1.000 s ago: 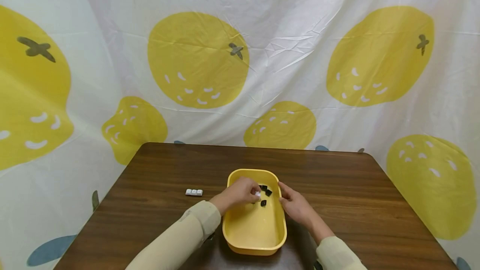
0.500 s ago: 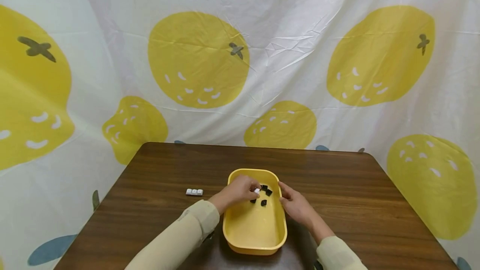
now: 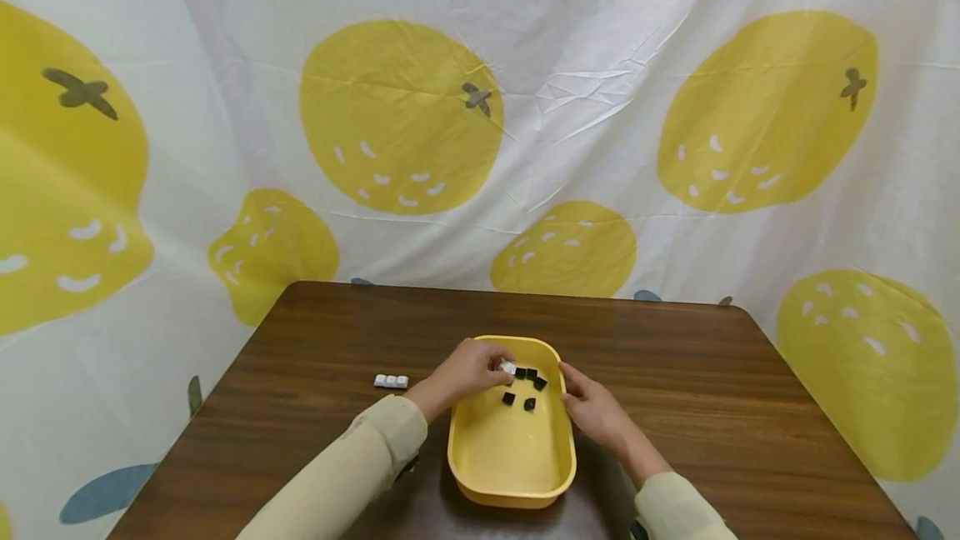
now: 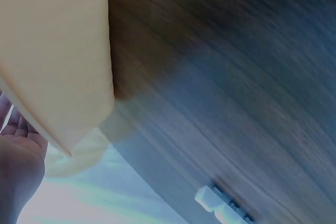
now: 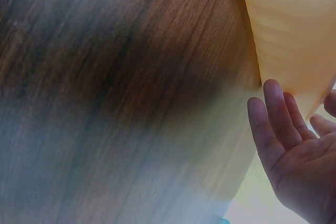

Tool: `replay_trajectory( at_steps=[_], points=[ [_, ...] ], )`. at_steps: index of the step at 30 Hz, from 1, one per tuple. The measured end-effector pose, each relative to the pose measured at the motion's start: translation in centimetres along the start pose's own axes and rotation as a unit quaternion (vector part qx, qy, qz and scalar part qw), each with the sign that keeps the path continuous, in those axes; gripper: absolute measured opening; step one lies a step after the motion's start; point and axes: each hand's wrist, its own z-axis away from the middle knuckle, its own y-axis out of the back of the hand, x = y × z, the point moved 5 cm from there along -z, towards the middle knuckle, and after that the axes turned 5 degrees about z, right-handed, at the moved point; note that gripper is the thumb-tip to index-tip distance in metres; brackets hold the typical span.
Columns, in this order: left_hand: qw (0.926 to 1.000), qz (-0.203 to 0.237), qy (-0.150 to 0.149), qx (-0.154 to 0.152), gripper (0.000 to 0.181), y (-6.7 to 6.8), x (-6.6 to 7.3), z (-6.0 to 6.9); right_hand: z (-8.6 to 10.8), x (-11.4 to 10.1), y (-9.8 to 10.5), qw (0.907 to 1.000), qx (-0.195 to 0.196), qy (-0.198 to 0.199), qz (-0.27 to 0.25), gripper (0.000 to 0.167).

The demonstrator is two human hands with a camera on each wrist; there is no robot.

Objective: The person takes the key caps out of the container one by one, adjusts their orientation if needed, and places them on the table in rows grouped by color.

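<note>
Inside the yellow tub (image 3: 513,448), toward its far left side, my left hand (image 3: 468,372) pinches a small white piece, probably a keycap (image 3: 507,367), between thumb and fingers. Several small black square pieces (image 3: 530,404) lie on the tub floor just right of and below that hand. My right hand (image 3: 596,415) touches the tub's right rim with its thumb and index finger. In the right wrist view, the other fingers (image 5: 274,109) are extended beside the outer wall. The tub wall hides the left fingertips from the left wrist view.
A row of three white keycaps (image 3: 391,382) lies on the dark wooden table (image 3: 315,440), left of the tub. In the left wrist view, black parts show under these keycaps (image 4: 210,199). Behind the table hangs a lemon-print cloth (image 3: 570,132).
My left hand has shifted slightly left and toward the far end of the tub with the white keycap, uncovering more black pieces. The right hand stays at the rim.
</note>
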Motion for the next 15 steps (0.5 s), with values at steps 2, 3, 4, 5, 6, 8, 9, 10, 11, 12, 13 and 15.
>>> replay_trajectory(
  at_steps=[2,3,4,5,6,8,9,10,11,12,13,15],
  points=[
    [0.9998,0.006,0.015,0.01,0.033,0.4,-0.3,0.2,0.0,0.0,0.0,1.0,-0.001,0.0,0.0,0.053],
    [0.9996,0.013,0.021,0.015,0.034,0.7,-0.4,0.3,0.0,0.0,0.0,1.0,-0.001,0.001,0.001,0.053],
    [0.9993,0.018,0.024,0.022,0.034,1.0,-0.5,0.4,0.0,0.0,0.0,1.0,-0.002,0.002,0.002,0.053],
    [0.9991,0.022,0.022,0.029,0.033,1.3,-0.6,0.6,0.0,-0.1,0.0,1.0,-0.003,0.002,0.003,0.053],
    [0.9988,0.025,0.02,0.037,0.031,1.7,-0.7,0.7,0.0,-0.1,0.0,1.0,-0.004,0.001,0.004,0.053],
    [0.9982,0.027,0.017,0.05,0.026,2.4,-0.9,1.0,0.0,-0.1,0.0,1.0,-0.005,0.002,0.007,0.053],
    [0.9978,0.03,0.016,0.056,0.023,2.7,-1.1,1.2,0.0,-0.1,0.0,1.0,-0.006,0.003,0.007,0.053],
    [0.9976,0.03,0.015,0.061,0.021,3.1,-1.3,1.4,0.0,-0.1,0.0,0.9999,-0.006,0.002,0.008,0.053],
    [0.9973,0.03,0.015,0.066,0.019,3.4,-1.6,1.5,0.0,-0.1,0.0,0.9999,-0.006,0.003,0.008,0.053],
    [0.9969,0.032,0.019,0.07,0.018,3.8,-1.9,1.7,0.0,-0.1,0.0,1.0,-0.006,0.002,0.007,0.053],
    [0.9964,0.035,0.023,0.074,0.016,4.1,-2.2,1.9,0.0,-0.1,0.0,1.0,-0.007,0.002,0.006,0.053],
    [0.9952,0.032,0.025,0.089,0.013,4.8,-2.9,2.3,0.0,-0.1,0.0,1.0,-0.008,0.001,0.002,0.053]
  ],
)
